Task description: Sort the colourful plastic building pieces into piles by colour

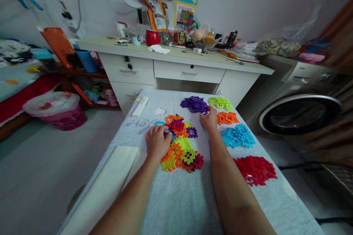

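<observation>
A mixed pile of interlocking plastic building pieces point(182, 143) in orange, lime, red, purple and blue lies mid-table. My left hand point(157, 141) is at its left side, fingers curled and thumb against the pieces; what it grips is hidden. My right hand point(210, 119) is at the near right edge of a purple pile point(193, 104), its thumb and fingers closed around a purple piece there. Down the table's right side lie single-colour piles: lime point(220, 103), orange point(227, 118), light blue point(238, 136) and red point(256, 170).
A pale cloth covers the table point(182, 202). A white box point(140, 107) lies at its far left, and a folded white cloth point(110, 180) along the left edge. Behind stands a cluttered desk point(190, 71), with a washing machine point(298, 99) to the right and a pink bin point(59, 115) leftward.
</observation>
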### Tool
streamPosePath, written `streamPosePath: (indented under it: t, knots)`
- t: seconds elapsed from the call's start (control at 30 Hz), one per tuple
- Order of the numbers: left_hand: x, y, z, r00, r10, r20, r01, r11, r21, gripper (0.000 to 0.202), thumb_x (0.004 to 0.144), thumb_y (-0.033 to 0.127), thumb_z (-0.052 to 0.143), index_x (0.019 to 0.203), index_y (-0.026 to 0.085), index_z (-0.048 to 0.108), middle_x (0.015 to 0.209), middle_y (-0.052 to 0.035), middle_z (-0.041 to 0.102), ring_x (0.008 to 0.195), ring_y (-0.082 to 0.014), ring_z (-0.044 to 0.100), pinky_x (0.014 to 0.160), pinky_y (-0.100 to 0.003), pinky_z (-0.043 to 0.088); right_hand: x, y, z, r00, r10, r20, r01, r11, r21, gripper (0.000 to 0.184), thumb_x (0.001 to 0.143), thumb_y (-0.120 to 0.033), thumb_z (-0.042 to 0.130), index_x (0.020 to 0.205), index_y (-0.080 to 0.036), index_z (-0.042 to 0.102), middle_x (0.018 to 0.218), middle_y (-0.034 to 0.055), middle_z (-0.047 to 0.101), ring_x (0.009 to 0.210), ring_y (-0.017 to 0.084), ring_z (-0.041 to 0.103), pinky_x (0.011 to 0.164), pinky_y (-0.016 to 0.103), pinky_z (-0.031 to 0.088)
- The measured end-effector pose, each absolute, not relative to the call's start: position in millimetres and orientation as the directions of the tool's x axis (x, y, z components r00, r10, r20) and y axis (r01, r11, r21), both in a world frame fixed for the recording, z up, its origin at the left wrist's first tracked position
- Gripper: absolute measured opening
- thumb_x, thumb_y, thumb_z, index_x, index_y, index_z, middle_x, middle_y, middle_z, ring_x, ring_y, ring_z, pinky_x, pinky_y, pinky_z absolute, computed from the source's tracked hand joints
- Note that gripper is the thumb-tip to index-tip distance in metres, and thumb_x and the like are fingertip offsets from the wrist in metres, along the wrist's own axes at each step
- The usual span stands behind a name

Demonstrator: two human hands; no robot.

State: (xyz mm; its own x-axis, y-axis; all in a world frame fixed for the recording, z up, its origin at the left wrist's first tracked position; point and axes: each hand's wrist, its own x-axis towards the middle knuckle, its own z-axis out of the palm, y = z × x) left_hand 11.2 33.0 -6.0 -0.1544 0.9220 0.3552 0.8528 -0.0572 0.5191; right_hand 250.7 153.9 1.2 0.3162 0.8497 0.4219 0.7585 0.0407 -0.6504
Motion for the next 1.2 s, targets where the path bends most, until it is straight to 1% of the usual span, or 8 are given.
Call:
streamPosePath:
  t: [0.1, 0.3, 0.47, 0.63, 0.8, 0.93, 1.03, 1.2]
  knots:
    - [11.3, 32.9, -5.3, -0.154, 0.922, 0.354, 0.853, -0.057, 0.519, 0.022, 0.086, 0.031, 0.056, 0.103, 0.024, 0.066, 0.113, -0.006, 0.068, 0.114, -0.0269, 0.056, 0.102, -0.045, 0.039, 250.8, 161.0, -3.9, 0.335, 0.829, 0.449, 0.715, 0.087, -0.694, 0.053, 0.071, -0.02, 0.06, 0.124, -0.014, 0.055, 0.117, 0.0148, 0.055, 0.106, 0.026, 0.056, 0.097, 0.042, 0.047]
    - [11.4, 33.1, -5.9, -0.157, 0.921, 0.356, 0.855, -0.054, 0.515, 0.022, 0.086, 0.031, 0.056, 0.103, 0.024, 0.066, 0.114, -0.0058, 0.068, 0.115, -0.0267, 0.056, 0.102, -0.045, 0.039, 249.4, 166.6, -12.0, 0.316, 0.876, 0.364, 0.606, 0.108, -0.788, 0.06, 0.072, -0.019, 0.061, 0.131, -0.01, 0.051, 0.127, 0.0191, 0.053, 0.077, 0.018, 0.063, 0.088, 0.038, 0.053]
    - [11.0, 32.8, -6.1, -0.16, 0.923, 0.349, 0.854, -0.048, 0.519, 0.022, 0.086, 0.031, 0.056, 0.104, 0.024, 0.066, 0.114, -0.0058, 0.067, 0.116, -0.0269, 0.055, 0.103, -0.044, 0.039, 246.9, 164.7, -12.4, 0.238, 0.897, 0.374, 0.643, 0.143, -0.752, 0.058, 0.075, -0.017, 0.056, 0.133, -0.01, 0.05, 0.132, 0.0197, 0.053, 0.094, 0.021, 0.065, 0.088, 0.036, 0.053]
    - [11.0, 31.9, -5.4, -0.161, 0.926, 0.341, 0.848, -0.047, 0.528, 0.022, 0.086, 0.031, 0.056, 0.104, 0.024, 0.066, 0.116, -0.0056, 0.067, 0.116, -0.0269, 0.055, 0.104, -0.045, 0.038, 244.1, 156.7, -5.4, 0.112, 0.931, 0.348, 0.774, 0.138, -0.618, 0.053, 0.076, -0.012, 0.051, 0.129, -0.012, 0.054, 0.13, 0.0151, 0.059, 0.119, 0.023, 0.055, 0.105, 0.037, 0.042]
    - [11.0, 31.7, -5.5, -0.163, 0.925, 0.343, 0.844, -0.049, 0.534, 0.022, 0.085, 0.03, 0.056, 0.104, 0.025, 0.066, 0.115, -0.006, 0.067, 0.116, -0.0266, 0.055, 0.104, -0.045, 0.037, 246.5, 148.6, 14.6, 0.085, 0.938, 0.336, 0.788, 0.143, -0.599, 0.041, 0.076, -0.013, 0.051, 0.115, -0.014, 0.062, 0.118, 0.0128, 0.064, 0.101, 0.021, 0.061, 0.094, 0.034, 0.047]
    - [10.5, 32.3, -5.5, -0.156, 0.926, 0.345, 0.847, -0.054, 0.529, 0.022, 0.085, 0.03, 0.056, 0.103, 0.024, 0.066, 0.114, -0.0056, 0.068, 0.115, -0.0263, 0.055, 0.103, -0.044, 0.038, 249.7, 140.4, 34.2, -0.152, 0.984, 0.095, 0.801, 0.179, -0.572, 0.021, 0.078, -0.019, 0.058, 0.096, -0.014, 0.068, 0.087, 0.0042, 0.068, 0.077, 0.016, 0.06, 0.074, 0.026, 0.047]
    - [10.2, 32.3, -4.8, -0.153, 0.927, 0.342, 0.847, -0.056, 0.528, 0.022, 0.085, 0.03, 0.055, 0.103, 0.024, 0.066, 0.113, -0.0054, 0.068, 0.114, -0.0264, 0.055, 0.102, -0.044, 0.039, 247.7, 134.1, 42.7, -0.332, 0.935, -0.125, 0.823, 0.222, -0.522, 0.019, 0.074, -0.019, 0.066, 0.092, -0.015, 0.07, 0.079, -0.0005, 0.066, 0.07, 0.013, 0.057, 0.066, 0.022, 0.043]
    - [10.8, 30.8, -3.2, -0.157, 0.93, 0.334, 0.842, -0.05, 0.537, 0.022, 0.085, 0.03, 0.055, 0.103, 0.024, 0.066, 0.116, -0.0056, 0.067, 0.117, -0.0264, 0.055, 0.104, -0.044, 0.038, 239.3, 128.4, 45.9, -0.354, 0.904, -0.24, 0.873, 0.227, -0.433, 0.014, 0.07, -0.013, 0.067, 0.083, -0.017, 0.071, 0.072, -0.0032, 0.064, 0.065, 0.01, 0.053, 0.059, 0.02, 0.037]
